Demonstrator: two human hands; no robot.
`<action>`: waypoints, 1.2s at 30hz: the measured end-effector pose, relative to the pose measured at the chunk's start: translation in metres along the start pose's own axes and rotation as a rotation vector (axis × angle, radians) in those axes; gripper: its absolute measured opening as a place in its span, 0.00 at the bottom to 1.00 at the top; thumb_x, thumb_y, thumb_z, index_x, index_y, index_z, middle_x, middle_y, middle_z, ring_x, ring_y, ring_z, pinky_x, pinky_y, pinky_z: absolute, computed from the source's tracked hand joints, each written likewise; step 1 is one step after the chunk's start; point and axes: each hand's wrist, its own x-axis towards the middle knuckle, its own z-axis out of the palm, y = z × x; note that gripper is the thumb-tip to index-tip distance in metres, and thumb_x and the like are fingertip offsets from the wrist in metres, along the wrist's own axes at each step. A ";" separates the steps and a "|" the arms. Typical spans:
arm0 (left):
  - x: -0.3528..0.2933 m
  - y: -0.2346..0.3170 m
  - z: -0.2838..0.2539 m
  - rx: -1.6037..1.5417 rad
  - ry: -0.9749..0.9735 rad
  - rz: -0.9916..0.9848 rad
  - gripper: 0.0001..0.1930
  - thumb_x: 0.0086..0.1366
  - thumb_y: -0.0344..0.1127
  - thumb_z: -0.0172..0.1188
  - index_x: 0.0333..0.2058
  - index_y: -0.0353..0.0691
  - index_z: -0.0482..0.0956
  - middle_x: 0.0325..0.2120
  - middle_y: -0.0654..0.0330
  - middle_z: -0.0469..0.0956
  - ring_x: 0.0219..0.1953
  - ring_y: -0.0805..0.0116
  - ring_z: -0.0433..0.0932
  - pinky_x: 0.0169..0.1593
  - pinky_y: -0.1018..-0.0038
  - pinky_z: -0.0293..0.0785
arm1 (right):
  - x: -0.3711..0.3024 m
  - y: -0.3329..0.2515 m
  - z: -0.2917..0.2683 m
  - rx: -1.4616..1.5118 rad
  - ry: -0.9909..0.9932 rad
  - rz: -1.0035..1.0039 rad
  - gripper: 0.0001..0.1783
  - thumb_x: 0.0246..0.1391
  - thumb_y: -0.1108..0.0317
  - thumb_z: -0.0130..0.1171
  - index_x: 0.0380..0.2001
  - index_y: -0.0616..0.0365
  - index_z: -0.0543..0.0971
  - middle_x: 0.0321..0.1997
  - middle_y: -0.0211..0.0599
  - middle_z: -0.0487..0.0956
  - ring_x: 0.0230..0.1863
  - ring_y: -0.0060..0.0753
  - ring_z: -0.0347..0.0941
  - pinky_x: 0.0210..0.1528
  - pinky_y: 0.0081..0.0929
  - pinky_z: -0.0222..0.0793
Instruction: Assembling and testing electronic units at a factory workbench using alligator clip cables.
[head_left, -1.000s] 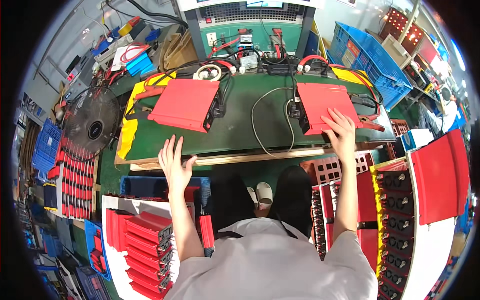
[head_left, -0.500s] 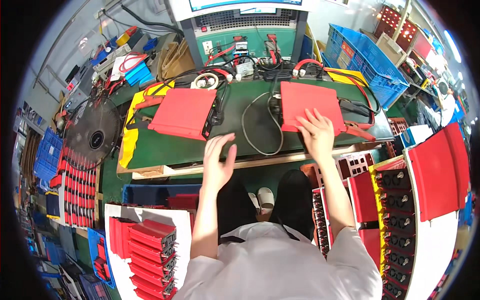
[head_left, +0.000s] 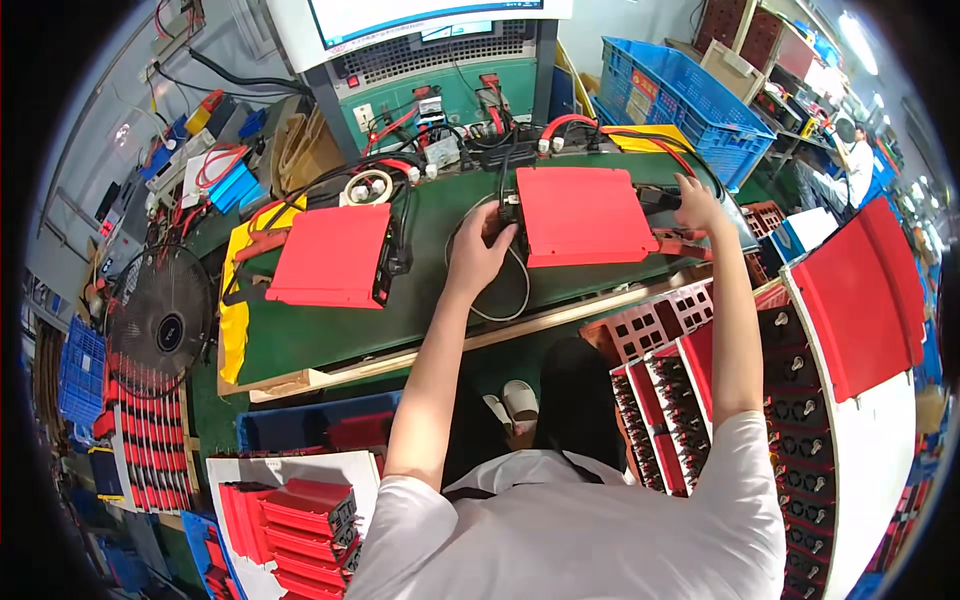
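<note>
A red metal-cased box (head_left: 585, 215) lies on the green-topped bench (head_left: 420, 270), to the right. At its left end my left hand (head_left: 478, 250) is beside a black plug (head_left: 510, 208), thumb and fingers apart, some fingertips partly hidden. A grey cord (head_left: 522, 285) loops below that hand. Off the box's right end, my right hand (head_left: 703, 208) closes on the black clamp (head_left: 655, 198); its fingertips are partly covered. A red clamp (head_left: 683, 246) sits just nearer me. Another red box (head_left: 332, 255) lies to the left, with black leads at its right side and a red clamp (head_left: 260, 245) at its left.
Behind the bench stands a test rack (head_left: 450, 85) with a screen above. A blue crate (head_left: 680, 105) is at the back right, a fan (head_left: 165, 320) at the left. Stacked red casings (head_left: 310, 530) flank me on the left, boxes with fans (head_left: 800, 450) on the right.
My left hand has moved right and up to the right-hand box's left end. My right hand has left the box's top for the black clamp. The view has shifted.
</note>
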 end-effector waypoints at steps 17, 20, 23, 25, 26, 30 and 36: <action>0.008 -0.002 0.001 0.169 0.117 0.256 0.20 0.71 0.26 0.60 0.60 0.41 0.72 0.48 0.52 0.76 0.40 0.60 0.79 0.43 0.68 0.79 | 0.025 -0.006 0.017 -0.105 -0.035 -0.130 0.38 0.48 0.65 0.61 0.67 0.49 0.72 0.71 0.46 0.70 0.75 0.54 0.60 0.73 0.55 0.60; 0.034 -0.003 0.009 0.074 0.134 0.086 0.11 0.73 0.29 0.58 0.52 0.36 0.79 0.45 0.49 0.80 0.39 0.58 0.83 0.42 0.67 0.80 | 0.002 -0.026 0.000 0.018 0.229 -0.240 0.30 0.51 0.68 0.58 0.60 0.52 0.78 0.63 0.48 0.78 0.69 0.56 0.68 0.67 0.53 0.67; 0.060 -0.042 -0.016 0.076 -0.057 -0.172 0.12 0.75 0.36 0.60 0.46 0.35 0.85 0.35 0.60 0.87 0.36 0.72 0.84 0.43 0.75 0.78 | -0.045 -0.120 -0.022 0.270 0.548 -0.565 0.18 0.61 0.61 0.61 0.50 0.59 0.82 0.49 0.53 0.83 0.51 0.59 0.79 0.57 0.51 0.74; 0.076 -0.042 -0.015 -0.098 -0.333 -0.345 0.13 0.73 0.39 0.64 0.44 0.32 0.85 0.35 0.61 0.87 0.36 0.73 0.83 0.42 0.75 0.78 | -0.093 -0.164 -0.037 0.446 0.301 -0.612 0.23 0.62 0.55 0.64 0.49 0.64 0.82 0.54 0.56 0.82 0.56 0.58 0.78 0.61 0.47 0.72; 0.081 -0.030 -0.001 -0.241 -0.354 -0.384 0.14 0.71 0.40 0.67 0.41 0.31 0.86 0.33 0.61 0.86 0.35 0.74 0.83 0.41 0.75 0.78 | -0.111 -0.167 -0.023 0.420 0.391 -0.589 0.28 0.60 0.50 0.67 0.52 0.64 0.82 0.57 0.56 0.82 0.61 0.56 0.76 0.65 0.45 0.70; 0.089 -0.039 0.000 -0.212 -0.371 -0.380 0.10 0.69 0.36 0.69 0.39 0.32 0.86 0.32 0.61 0.86 0.33 0.74 0.83 0.41 0.75 0.79 | -0.138 -0.204 0.008 0.328 0.599 -0.571 0.32 0.53 0.50 0.74 0.53 0.64 0.83 0.59 0.51 0.82 0.63 0.51 0.77 0.66 0.45 0.70; 0.091 -0.041 -0.002 -0.272 -0.391 -0.356 0.08 0.68 0.32 0.68 0.39 0.32 0.85 0.32 0.63 0.84 0.34 0.74 0.81 0.43 0.76 0.78 | -0.129 -0.187 0.029 0.313 0.684 -0.620 0.21 0.55 0.57 0.69 0.50 0.56 0.86 0.56 0.42 0.85 0.61 0.47 0.79 0.64 0.44 0.71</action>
